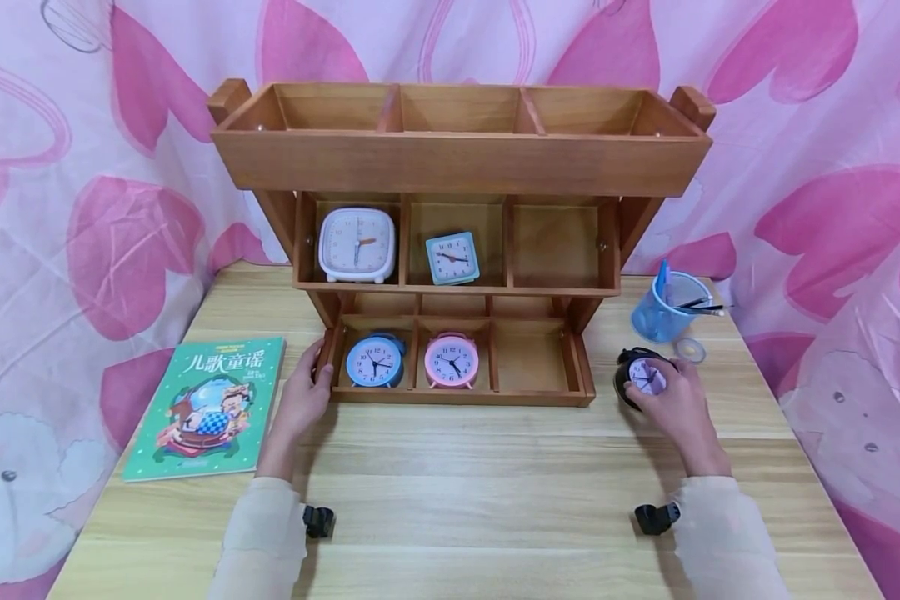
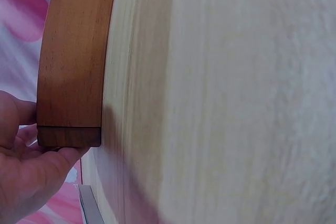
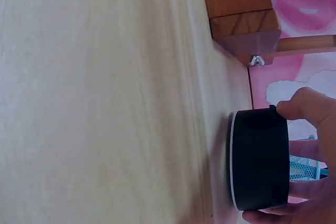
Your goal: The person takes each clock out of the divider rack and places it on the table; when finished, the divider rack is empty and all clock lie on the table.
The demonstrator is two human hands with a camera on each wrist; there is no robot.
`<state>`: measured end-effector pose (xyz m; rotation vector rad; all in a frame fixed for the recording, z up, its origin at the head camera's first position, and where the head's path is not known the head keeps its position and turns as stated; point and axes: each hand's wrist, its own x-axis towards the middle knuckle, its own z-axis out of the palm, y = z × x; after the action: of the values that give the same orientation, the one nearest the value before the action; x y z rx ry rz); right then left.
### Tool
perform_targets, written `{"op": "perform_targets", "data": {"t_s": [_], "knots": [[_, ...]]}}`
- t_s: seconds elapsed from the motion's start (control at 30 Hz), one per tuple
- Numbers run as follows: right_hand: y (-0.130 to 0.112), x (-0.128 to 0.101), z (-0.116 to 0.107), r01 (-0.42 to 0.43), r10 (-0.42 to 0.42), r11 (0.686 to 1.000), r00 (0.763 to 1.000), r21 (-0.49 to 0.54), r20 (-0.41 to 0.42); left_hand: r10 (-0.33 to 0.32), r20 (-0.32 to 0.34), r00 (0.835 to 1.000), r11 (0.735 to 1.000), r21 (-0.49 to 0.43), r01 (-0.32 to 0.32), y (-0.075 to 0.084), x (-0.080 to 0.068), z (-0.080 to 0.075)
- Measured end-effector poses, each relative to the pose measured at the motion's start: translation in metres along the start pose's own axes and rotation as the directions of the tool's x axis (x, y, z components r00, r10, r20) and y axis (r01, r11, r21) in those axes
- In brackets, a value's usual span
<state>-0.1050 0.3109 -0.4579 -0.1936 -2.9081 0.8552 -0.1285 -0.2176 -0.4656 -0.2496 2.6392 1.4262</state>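
Observation:
At the left end of the wooden shelf (image 1: 461,399), my left hand (image 1: 303,404) grips the side of the lowest tier, thumb at its front corner. My right hand (image 1: 678,408) holds a black alarm clock (image 3: 260,161) by its rim, just right of the shelf, over the table. Its pale dial is partly covered by my fingers in the head view. On the lowest tier stand a blue alarm clock (image 1: 375,363) at left and a pink alarm clock (image 1: 452,362) in the middle. A white clock (image 1: 357,244) and a tilted light-blue square clock (image 1: 452,257) occupy the middle tier.
A green book (image 1: 204,408) lies left of the shelf. Behind my right hand stands a blue mesh pen cup (image 1: 652,318) with pens, and a roll of clear tape (image 1: 690,350) lies beside it. A pink patterned curtain (image 1: 817,225) hangs around the table.

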Motion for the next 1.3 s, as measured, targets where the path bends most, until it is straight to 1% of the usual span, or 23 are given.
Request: {"op": "perform_targets", "data": {"t_s": [0.17,0.27,0.33,0.43,0.5,0.53,0.6,0.67,0.77,0.83,0.93,1.0,1.1,1.3], "knots": [[0.004,0.0,0.002,-0.014,0.015,1.0,0.999,-0.015,0.048,-0.008,0.001,1.0,1.0,-0.008,0.008,0.001,-0.002,0.0],[0.002,-0.001,0.003,0.017,-0.016,0.999,0.999,-0.03,0.036,-0.007,-0.003,1.0,1.0,-0.009,0.007,0.0,-0.004,-0.001],[-0.005,-0.003,0.003,0.046,-0.046,0.999,0.999,-0.026,0.0,-0.013,-0.007,1.0,1.0,-0.006,0.013,0.0,-0.005,-0.002],[-0.028,-0.008,0.006,0.097,-0.095,0.995,0.992,0.015,-0.084,-0.021,-0.01,1.0,1.0,-0.003,0.021,-0.002,-0.007,-0.004],[-0.049,-0.011,0.011,0.154,-0.146,0.987,0.98,0.05,-0.132,-0.028,-0.012,1.0,1.0,-0.004,0.028,-0.002,-0.007,-0.005],[-0.06,-0.012,0.015,0.187,-0.176,0.98,0.974,0.071,-0.145,-0.028,-0.013,1.0,1.0,-0.005,0.028,-0.003,-0.007,-0.006],[-0.085,-0.016,0.024,0.251,-0.235,0.962,0.961,0.103,-0.145,-0.025,-0.014,1.0,1.0,-0.008,0.025,-0.003,-0.007,-0.007],[-0.109,-0.019,0.037,0.306,-0.292,0.943,0.95,0.135,-0.114,-0.02,-0.013,1.0,1.0,-0.012,0.02,-0.003,-0.006,-0.007],[-0.141,-0.023,0.059,0.355,-0.354,0.918,0.934,0.174,-0.036,-0.013,-0.013,1.0,1.0,-0.02,0.013,-0.003,-0.003,-0.007],[-0.159,-0.023,0.073,0.371,-0.382,0.906,0.924,0.203,0.015,-0.014,-0.01,1.0,1.0,-0.023,0.014,-0.003,-0.002,-0.005],[-0.18,-0.02,0.091,0.373,-0.401,0.898,0.913,0.235,0.081,-0.015,-0.005,1.0,0.999,-0.031,0.015,-0.002,0.0,-0.003],[-0.19,-0.016,0.101,0.361,-0.398,0.9,0.909,0.246,0.122,-0.021,0.0,1.0,0.999,-0.034,0.021,-0.002,0.001,-0.002],[-0.201,-0.009,0.113,0.346,-0.39,0.909,0.903,0.234,0.178,-0.023,0.003,1.0,0.999,-0.039,0.023,-0.003,0.001,0.0],[-0.211,-0.001,0.133,0.305,-0.342,0.938,0.896,0.167,0.284,-0.019,-0.001,1.0,0.999,-0.035,0.019,-0.004,0.001,0.002]]}}
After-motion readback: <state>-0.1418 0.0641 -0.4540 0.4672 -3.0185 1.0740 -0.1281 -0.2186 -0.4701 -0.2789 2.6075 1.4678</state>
